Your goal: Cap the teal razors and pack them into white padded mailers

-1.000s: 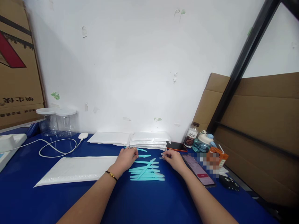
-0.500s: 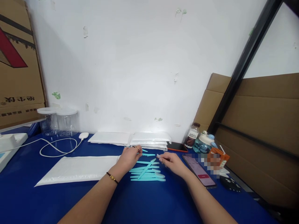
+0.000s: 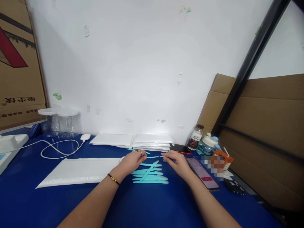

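My left hand [image 3: 133, 161] is closed in a pinch on the handle end of a turquoise eyebrow razor [image 3: 153, 157], which points to the right. At the razor's other end, my right hand [image 3: 176, 161] pinches a small clear cap [image 3: 161, 156]; cap and razor tip meet, but how far the cap sits over the blade is too small to tell. Below the hands lies a pile of turquoise eyebrow razors [image 3: 149, 182], one slanting across the others. Another turquoise razor [image 3: 130, 149] lies behind my left hand, partly hidden.
A white padded mailer [image 3: 78, 172] lies at left, with stacked mailers [image 3: 153, 139] along the wall. On the right are a phone [image 3: 203, 174], a second phone [image 3: 180, 148], a brown bottle [image 3: 196, 137], a water bottle [image 3: 206, 146] and an orange carton [image 3: 218, 160]. Clear jars [image 3: 68, 125] stand back left.
My right hand has brought the clear cap from just beside the razor's tip to meet it. My left hand has shifted slightly to the right.
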A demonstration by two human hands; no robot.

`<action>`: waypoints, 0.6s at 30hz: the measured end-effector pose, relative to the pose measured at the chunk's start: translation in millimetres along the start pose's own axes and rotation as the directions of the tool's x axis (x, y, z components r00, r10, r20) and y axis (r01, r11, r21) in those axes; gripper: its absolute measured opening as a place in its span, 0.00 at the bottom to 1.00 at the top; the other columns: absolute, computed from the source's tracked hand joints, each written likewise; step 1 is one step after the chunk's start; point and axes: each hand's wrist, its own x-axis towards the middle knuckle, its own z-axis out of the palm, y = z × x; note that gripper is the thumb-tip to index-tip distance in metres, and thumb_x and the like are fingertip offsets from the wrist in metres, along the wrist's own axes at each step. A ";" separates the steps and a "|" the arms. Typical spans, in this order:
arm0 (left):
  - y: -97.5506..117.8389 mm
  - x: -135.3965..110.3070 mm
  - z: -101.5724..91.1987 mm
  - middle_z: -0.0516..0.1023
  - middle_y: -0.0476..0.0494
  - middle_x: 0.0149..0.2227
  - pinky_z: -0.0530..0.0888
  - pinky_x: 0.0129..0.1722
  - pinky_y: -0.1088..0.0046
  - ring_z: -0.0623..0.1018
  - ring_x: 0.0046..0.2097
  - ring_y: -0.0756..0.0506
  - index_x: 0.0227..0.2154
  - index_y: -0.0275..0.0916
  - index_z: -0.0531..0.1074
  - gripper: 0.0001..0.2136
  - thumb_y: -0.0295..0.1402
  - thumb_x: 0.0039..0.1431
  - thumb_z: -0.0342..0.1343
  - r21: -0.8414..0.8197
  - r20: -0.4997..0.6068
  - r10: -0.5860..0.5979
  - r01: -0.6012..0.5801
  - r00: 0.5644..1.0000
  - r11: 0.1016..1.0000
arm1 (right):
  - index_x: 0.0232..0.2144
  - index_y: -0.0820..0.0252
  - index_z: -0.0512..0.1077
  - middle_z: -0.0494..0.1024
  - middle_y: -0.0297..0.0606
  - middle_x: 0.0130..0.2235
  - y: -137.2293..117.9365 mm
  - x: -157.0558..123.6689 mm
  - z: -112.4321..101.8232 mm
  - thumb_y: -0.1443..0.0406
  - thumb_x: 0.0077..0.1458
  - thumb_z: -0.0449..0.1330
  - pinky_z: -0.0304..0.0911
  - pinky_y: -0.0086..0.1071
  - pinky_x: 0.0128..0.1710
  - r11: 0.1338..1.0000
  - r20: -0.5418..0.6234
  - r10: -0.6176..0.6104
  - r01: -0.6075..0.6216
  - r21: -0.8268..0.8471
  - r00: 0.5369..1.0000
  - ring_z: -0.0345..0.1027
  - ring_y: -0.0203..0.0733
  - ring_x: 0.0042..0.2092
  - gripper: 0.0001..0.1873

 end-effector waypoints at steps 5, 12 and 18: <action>1.1 0.9 0.3 0.69 0.50 0.27 0.61 0.29 0.76 0.67 0.29 0.49 0.31 0.40 0.67 0.17 0.45 0.61 0.38 -0.053 0.022 0.023 -0.022 0.999 0.998 | 0.41 0.55 0.76 0.74 0.38 0.30 -2.2 -0.1 1.9 0.58 0.57 0.54 0.63 0.30 0.33 0.999 -0.003 -0.042 0.042 0.018 0.999 0.68 0.39 0.32 0.15; 12.9 -3.5 5.3 0.69 0.50 0.26 0.61 0.28 0.77 0.66 0.28 0.50 0.28 0.39 0.67 0.17 0.43 0.61 0.39 -0.129 0.075 0.108 -0.098 0.991 0.987 | 0.41 0.54 0.76 0.76 0.38 0.32 -14.6 -1.3 11.1 0.60 0.57 0.55 0.63 0.29 0.34 0.994 0.083 -0.086 0.079 0.077 0.993 0.69 0.37 0.33 0.13; 4.4 -0.1 3.0 0.74 0.46 0.34 0.65 0.38 0.74 0.72 0.36 0.47 0.32 0.39 0.72 0.16 0.40 0.61 0.41 0.033 0.001 0.068 -0.068 0.998 0.997 | 0.41 0.57 0.76 0.77 0.40 0.35 -3.3 -0.5 1.3 0.62 0.55 0.56 0.64 0.31 0.36 0.999 0.142 0.008 -0.014 0.040 0.990 0.70 0.40 0.35 0.13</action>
